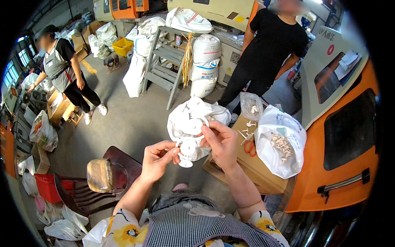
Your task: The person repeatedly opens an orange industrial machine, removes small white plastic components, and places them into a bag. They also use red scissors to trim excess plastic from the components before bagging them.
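Note:
Between my hands is a white plastic moulded part point(188, 146) made up of several round discs and thin rings. Its left side is pinched between the thumb and fingers of my left hand point(159, 159). My right hand point(221, 142) is closed on a ring at its upper right. Just beyond the part, a white plastic sack point(218, 113) sits low, and its whiteness makes some of the part's outline hard to make out. To the right of my right hand stands a cardboard box point(263, 178) with orange-handled scissors point(249, 147) and several small white pieces point(249, 124) on top.
A white bag of small pale parts point(284, 123) and a clear bag point(251, 105) rest on the box. An orange machine point(308, 185) borders the right. A dark chair point(123, 164) stands at left. Beyond are a grey stepladder point(164, 61), stacked sacks point(205, 49) and two people.

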